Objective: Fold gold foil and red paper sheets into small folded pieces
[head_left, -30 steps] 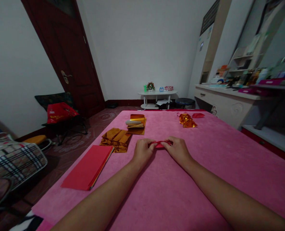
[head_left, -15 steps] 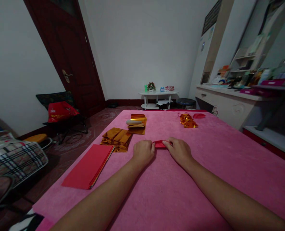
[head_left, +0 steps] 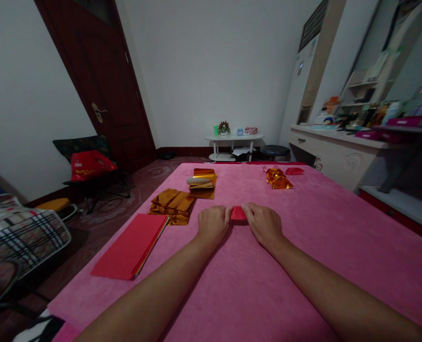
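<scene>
A small piece of folded red paper [head_left: 238, 213] spans the gap between my two hands, low over the pink cloth [head_left: 253, 285]. My left hand [head_left: 212, 223] is closed on its left end, thumb on the near side. The right end is pinched by my right hand [head_left: 265, 222]. Fingers of both hands partly hide the paper's ends. To the left lies a stack of red paper sheets [head_left: 130, 247], with other colours showing along its edge. Beyond that stack are crinkled gold foil sheets [head_left: 171, 205].
A roll of gold foil [head_left: 203, 175] with a grey rod-like thing [head_left: 198, 181] lies farther back. At the far right of the cloth sit crumpled gold foil [head_left: 278, 178] and a red folded piece [head_left: 295, 171]. A white dresser [head_left: 342, 147] stands off to the right.
The red paper has turned from a narrow strip to show a broader face between my hands. My right hand has shifted slightly; the things on the cloth stay put.
</scene>
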`<state>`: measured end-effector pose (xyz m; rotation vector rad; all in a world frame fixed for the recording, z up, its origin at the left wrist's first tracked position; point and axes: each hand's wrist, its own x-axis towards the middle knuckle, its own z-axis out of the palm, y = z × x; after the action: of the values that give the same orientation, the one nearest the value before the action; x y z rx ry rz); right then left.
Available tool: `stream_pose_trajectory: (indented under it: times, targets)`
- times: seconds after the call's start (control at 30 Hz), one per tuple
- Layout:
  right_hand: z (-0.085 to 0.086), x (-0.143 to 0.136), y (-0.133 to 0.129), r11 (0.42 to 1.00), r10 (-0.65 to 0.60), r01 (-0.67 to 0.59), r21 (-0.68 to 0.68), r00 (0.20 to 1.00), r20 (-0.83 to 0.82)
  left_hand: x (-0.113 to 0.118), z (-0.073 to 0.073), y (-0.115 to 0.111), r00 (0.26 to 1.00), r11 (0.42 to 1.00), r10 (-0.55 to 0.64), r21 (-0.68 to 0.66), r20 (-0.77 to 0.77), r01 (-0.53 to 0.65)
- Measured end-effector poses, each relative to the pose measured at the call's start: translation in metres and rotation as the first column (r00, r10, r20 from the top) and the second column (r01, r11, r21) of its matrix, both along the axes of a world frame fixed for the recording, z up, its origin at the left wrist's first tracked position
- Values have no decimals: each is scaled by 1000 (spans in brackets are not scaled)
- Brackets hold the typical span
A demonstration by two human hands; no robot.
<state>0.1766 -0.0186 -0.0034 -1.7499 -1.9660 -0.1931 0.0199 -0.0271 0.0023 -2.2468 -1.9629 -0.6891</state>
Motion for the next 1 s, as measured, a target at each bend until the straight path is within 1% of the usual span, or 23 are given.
stream_pose_trajectory:
  times: [0.13, 0.2, 0.3, 0.37, 0.5, 0.6, 0.73, 0.9, 1.0]
  targets:
    - [3, -1, -1, 998, -59, 59, -1, 998, -4, 5, 1, -5, 999, 999, -44, -17, 0, 44]
    - [5, -2, -4, 998, -56, 56, 37, 998, -1, 5, 1, -5, 999, 999, -21, -28, 37, 22]
    - [7, -5, -8, 995, -20, 19, 96, 1000, 9, 4, 0, -2, 996, 999, 36, -29, 81, -34]
    - [8, -7, -8, 993, -10, 9, 114, 1000, 8, 4, -1, -1, 997, 999, 34, -14, 75, -33]
    - [7, -7, -7, 993, -28, 30, 110, 999, -18, 5, -3, 0, 999, 1000, -19, 4, 38, 19]
    - [5, -5, -5, 994, -15, 17, 105, 1000, -21, 5, -2, 0, 999, 999, -31, -9, 45, 31]
    - [3, -4, -4, 996, -22, 23, 91, 1000, -15, 4, -2, 0, 995, 997, -76, 1, 61, 76]
    - [5, -4, -6, 996, -17, 19, 82, 1000, -25, 4, -2, 1, 990, 998, -55, -28, 130, 59]
    - [5, -5, -7, 995, -5, 7, 96, 1000, -22, 4, -3, 1, 990, 998, -43, -30, 131, 48]
